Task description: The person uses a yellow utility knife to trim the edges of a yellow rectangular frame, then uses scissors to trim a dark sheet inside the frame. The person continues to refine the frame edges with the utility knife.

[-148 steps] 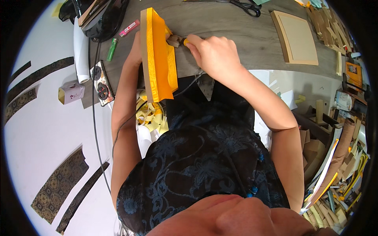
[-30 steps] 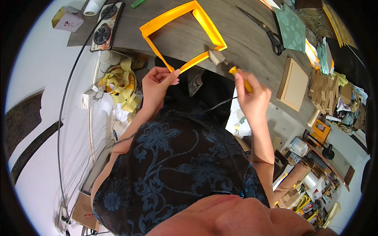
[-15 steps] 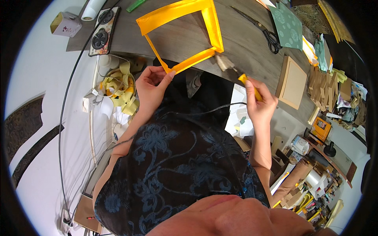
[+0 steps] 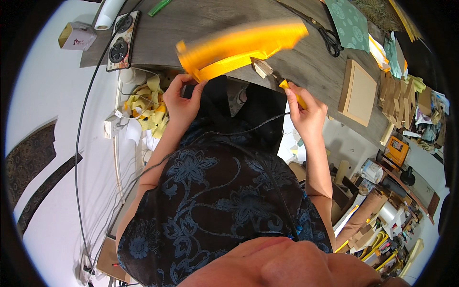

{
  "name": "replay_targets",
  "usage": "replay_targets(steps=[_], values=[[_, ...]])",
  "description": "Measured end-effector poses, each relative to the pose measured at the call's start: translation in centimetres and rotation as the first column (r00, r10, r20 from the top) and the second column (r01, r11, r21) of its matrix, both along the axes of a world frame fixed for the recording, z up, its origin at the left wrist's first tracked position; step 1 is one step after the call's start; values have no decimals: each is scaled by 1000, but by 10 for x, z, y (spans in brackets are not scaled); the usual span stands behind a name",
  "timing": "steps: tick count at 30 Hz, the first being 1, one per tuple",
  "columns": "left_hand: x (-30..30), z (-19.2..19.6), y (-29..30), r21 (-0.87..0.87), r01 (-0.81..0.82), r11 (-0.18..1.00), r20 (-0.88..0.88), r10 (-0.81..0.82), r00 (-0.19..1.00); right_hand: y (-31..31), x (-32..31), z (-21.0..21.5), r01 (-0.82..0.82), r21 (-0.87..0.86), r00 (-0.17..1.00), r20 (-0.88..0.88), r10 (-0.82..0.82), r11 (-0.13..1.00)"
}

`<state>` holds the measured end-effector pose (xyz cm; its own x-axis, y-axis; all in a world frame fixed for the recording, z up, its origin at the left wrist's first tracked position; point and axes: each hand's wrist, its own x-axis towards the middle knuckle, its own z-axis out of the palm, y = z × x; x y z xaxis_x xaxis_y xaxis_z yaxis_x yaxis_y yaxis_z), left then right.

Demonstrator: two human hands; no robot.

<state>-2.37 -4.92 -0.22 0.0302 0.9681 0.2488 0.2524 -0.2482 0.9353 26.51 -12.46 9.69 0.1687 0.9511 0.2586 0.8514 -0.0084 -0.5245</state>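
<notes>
My left hand point(image 4: 183, 97) pinches the near left corner of a yellow fabric-covered frame point(image 4: 227, 65), which is tilted up over the table's near edge and partly blurred. My right hand point(image 4: 307, 111) is closed round the yellow handle of a small corded iron point(image 4: 262, 68). Its wedge-shaped tan-grey head, on a thin metal shaft, lies against or just beside the frame's near right side; contact cannot be made out. A black cord point(image 4: 248, 125) runs from near that hand across my lap to the left.
On the grey wooden table point(image 4: 158, 43) lie black scissors point(image 4: 330, 42), a patterned green sheet point(image 4: 348, 24) and a shallow tan box point(image 4: 357, 92). A power strip point(image 4: 119, 45) sits at the left edge, above yellow scraps point(image 4: 148, 107). Cardboard pieces point(image 4: 398, 98) stack up at right.
The frame has swung from lying nearly flat to tilted up on its near side, blurring at its far edge. My right hand and the iron have shifted slightly left and up.
</notes>
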Motion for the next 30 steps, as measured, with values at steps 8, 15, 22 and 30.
replay_targets(steps=[8, 15, 22, 30], values=[[-4, -4, 1, 138, -12, 990, -163, 35, 986, 16, -6, 5, -42, -52, 992, 116, 48, 998], [-2, -9, 4, 115, -13, 993, -91, 23, 996, 11, -21, 6, -82, -42, 992, 93, 86, 996], [-3, -12, 6, 117, -34, 993, -130, 49, 990, 11, -22, 1, 18, 24, 1000, 10, -18, 1000], [0, -4, 7, 205, -7, 979, -159, 41, 986, 2, -41, 8, 210, -59, 956, 221, -192, 976]])
